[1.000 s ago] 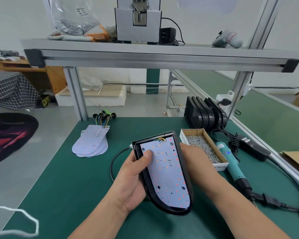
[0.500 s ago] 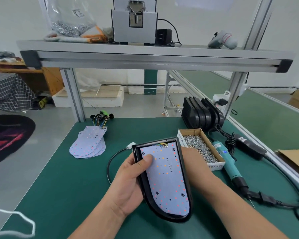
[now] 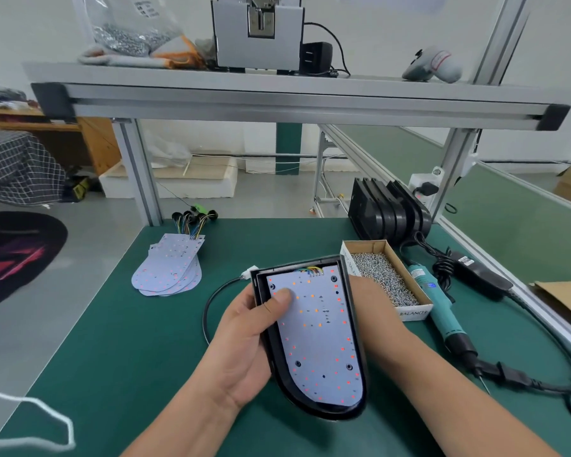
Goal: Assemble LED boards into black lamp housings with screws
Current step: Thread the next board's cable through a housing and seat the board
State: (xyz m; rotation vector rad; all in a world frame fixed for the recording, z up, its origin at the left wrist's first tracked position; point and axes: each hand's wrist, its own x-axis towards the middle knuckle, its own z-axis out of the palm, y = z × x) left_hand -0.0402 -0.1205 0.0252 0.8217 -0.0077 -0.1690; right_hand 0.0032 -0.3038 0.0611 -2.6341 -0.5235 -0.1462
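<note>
Moved: housing is drawn slightly nearer and lower than a second ago; a white plug is now shown at its far left corner.
Done: one board is seated inside the housing.
Remaining: its holes appear empty; screws and screwdriver are left untouched on the bench, so fastening is judged still to come.
Left hand: the housing's left rim is clamped, thumb pressed on the board, fingers hidden beneath.
Right hand: the right side is propped; its fingers are hidden, so their state cannot be told.
</note>
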